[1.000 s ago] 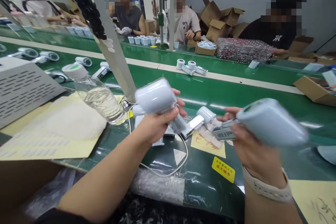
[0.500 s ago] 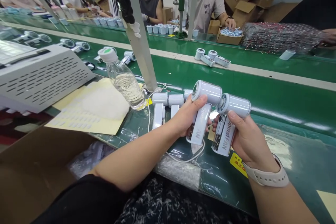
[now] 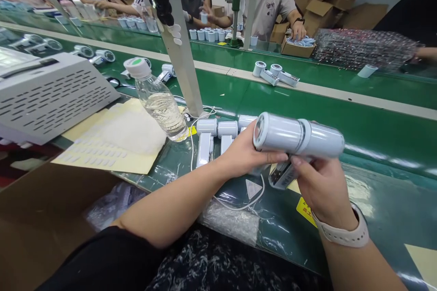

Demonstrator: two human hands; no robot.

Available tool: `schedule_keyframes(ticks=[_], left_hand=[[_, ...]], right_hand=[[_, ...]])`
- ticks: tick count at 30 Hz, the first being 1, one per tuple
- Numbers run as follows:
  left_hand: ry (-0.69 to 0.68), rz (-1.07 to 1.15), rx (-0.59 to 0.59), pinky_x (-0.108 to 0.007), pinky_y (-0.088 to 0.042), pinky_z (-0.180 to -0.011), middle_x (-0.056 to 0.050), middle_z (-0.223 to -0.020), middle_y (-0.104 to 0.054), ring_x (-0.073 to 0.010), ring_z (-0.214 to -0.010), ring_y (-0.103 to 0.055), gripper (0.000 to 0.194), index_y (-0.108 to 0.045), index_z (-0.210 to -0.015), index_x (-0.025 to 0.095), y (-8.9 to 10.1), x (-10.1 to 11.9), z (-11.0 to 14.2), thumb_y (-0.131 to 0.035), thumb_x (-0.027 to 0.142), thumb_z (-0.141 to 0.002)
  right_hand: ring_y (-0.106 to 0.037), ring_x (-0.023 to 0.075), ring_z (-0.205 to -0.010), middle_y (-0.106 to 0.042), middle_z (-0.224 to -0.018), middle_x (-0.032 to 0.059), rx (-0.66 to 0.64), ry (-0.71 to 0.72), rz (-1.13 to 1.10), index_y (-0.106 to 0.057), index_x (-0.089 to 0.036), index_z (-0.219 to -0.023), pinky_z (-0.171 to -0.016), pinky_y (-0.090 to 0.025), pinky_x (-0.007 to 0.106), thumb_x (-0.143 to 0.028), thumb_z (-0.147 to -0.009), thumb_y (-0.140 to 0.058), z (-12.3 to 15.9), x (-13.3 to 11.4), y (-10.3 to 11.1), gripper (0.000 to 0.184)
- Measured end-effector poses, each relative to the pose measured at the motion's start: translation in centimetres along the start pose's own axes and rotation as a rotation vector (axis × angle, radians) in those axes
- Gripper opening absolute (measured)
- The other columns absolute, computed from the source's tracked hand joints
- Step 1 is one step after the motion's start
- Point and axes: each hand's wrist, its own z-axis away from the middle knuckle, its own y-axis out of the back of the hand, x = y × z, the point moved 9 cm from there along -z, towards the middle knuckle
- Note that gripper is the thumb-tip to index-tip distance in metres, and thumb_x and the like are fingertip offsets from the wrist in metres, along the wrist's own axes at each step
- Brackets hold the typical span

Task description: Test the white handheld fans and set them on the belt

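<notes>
Left hand (image 3: 243, 149) is gripping one fan (image 3: 278, 132), right hand (image 3: 322, 184) another fan (image 3: 325, 140), both grips closed; the pair's seemingly touching above the counter (image 3: 283, 229). More fans (image 3: 207, 126) are sitting at 9 o'clock, unheld.

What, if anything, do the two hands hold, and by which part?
The left hand holds a glossy pale-blue, cylinder-headed fan just under its head; the right hand, a similar second fan, also under its head. Each grip's far side is hidden.
</notes>
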Motion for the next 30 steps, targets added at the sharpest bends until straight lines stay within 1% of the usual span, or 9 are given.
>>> schedule_keyframes(ticks=[3, 6, 12, 17, 21, 23, 25, 28, 30], left_hand=[[-0.306, -0.276, -0.039, -0.045, -0.048, -0.105, -0.011, -0.116, -0.071, -0.0285, -0.114, -0.065, 0.034, -0.071, -0.098, 0.022, 0.0, 3.3, 0.2, -0.085, 0.039, -0.072], [-0.477, -0.444, -0.041, -0.047, -0.040, -0.113, -0.008, -0.114, -0.075, -0.0252, -0.116, -0.065, 0.012, -0.076, -0.091, 0.026, -0.4, 5.0, 0.8, -0.067, 0.034, -0.090], [-0.507, -0.539, 0.002, -0.048, -0.040, -0.114, -0.005, -0.113, -0.077, -0.0244, -0.113, -0.067, 0.018, -0.077, -0.091, 0.030, -0.4, 5.3, 1.1, -0.063, 0.041, -0.093], [-0.607, -0.551, -0.002, -0.045, -0.045, -0.108, -0.007, -0.111, -0.077, -0.0229, -0.111, -0.068, 0.017, -0.074, -0.097, 0.028, -0.4, 5.7, 1.3, -0.059, 0.035, -0.096], [-0.716, -0.495, -0.032, -0.041, -0.053, -0.097, -0.007, -0.112, -0.074, -0.0214, -0.105, -0.069, 0.027, -0.066, -0.119, 0.026, -0.4, 5.3, 1.9, -0.066, 0.032, -0.092], [-0.669, -0.328, -0.041, -0.038, -0.057, -0.088, -0.007, -0.113, -0.072, -0.0214, -0.099, -0.070, 0.052, -0.059, -0.127, 0.027, -0.1, 4.5, 2.0, -0.079, 0.039, -0.081], [-0.456, -0.094, -0.063, -0.037, -0.059, -0.079, -0.007, -0.106, -0.072, -0.0233, -0.093, -0.071, 0.063, -0.060, -0.123, 0.024, 0.0, 2.5, 1.4, -0.084, 0.052, -0.072], [-0.055, 0.227, -0.130, -0.040, -0.060, -0.072, -0.010, -0.090, -0.072, -0.0289, -0.089, -0.072, 0.069, -0.065, -0.111, 0.018, -1.1, -1.2, 0.7, -0.071, 0.076, -0.072], [0.087, 0.383, -0.130, -0.042, -0.061, -0.075, -0.011, -0.089, -0.073, -0.0300, -0.092, -0.072, 0.081, -0.065, -0.113, 0.018, -1.8, -2.5, 0.5, -0.063, 0.086, -0.069]], right_hand=[[-0.066, 0.0320, -0.113, -0.074, -0.111, 0.0020, -0.044, 0.305, 0.175, -0.054, -0.036, -0.135, -0.107, -0.047, 0.053, -0.019, -0.067, -0.089, 0.9, -3.6, 0.2, 0.078], [-0.062, 0.0328, -0.123, -0.074, -0.115, -0.0004, -0.148, 0.497, 0.177, -0.058, -0.039, -0.129, -0.116, -0.038, 0.056, -0.021, -0.073, -0.085, 1.8, -6.1, -0.6, 0.065], [-0.061, 0.0318, -0.124, -0.073, -0.118, -0.0021, -0.169, 0.512, 0.212, -0.060, -0.042, -0.127, -0.117, -0.038, 0.057, -0.014, -0.076, -0.079, 1.6, -6.4, -1.0, 0.061], [-0.065, 0.0317, -0.119, -0.074, -0.116, -0.0008, -0.177, 0.519, 0.222, -0.059, -0.040, -0.128, -0.114, -0.042, 0.057, -0.015, -0.077, -0.078, 1.4, -6.2, -0.9, 0.060], [-0.070, 0.0344, -0.104, -0.074, -0.112, 0.0051, -0.121, 0.554, 0.305, -0.056, -0.032, -0.133, -0.095, -0.055, 0.056, -0.027, -0.071, -0.086, 1.7, -5.7, -0.4, 0.069], [-0.070, 0.0320, -0.094, -0.069, -0.116, 0.0084, 0.011, 0.530, 0.363, -0.055, -0.028, -0.134, -0.081, -0.060, 0.050, -0.034, -0.062, -0.092, 1.7, -5.3, 0.5, 0.082], [-0.069, 0.0268, -0.085, -0.066, -0.116, 0.0091, 0.113, 0.367, 0.322, -0.053, -0.027, -0.136, -0.068, -0.061, 0.043, -0.042, -0.062, -0.092, 1.2, -3.8, 1.3, 0.084], [-0.067, 0.0205, -0.065, -0.068, -0.097, 0.0051, 0.101, -0.009, 0.094, -0.051, -0.028, -0.132, -0.052, -0.058, 0.036, -0.051, -0.074, -0.082, 0.1, -0.4, 1.2, 0.069], [-0.065, 0.0190, -0.059, -0.067, -0.084, 0.0028, 0.077, -0.217, -0.021, -0.055, -0.025, -0.122, -0.048, -0.056, 0.034, -0.052, -0.079, -0.076, -0.3, 1.4, 0.8, 0.055]])
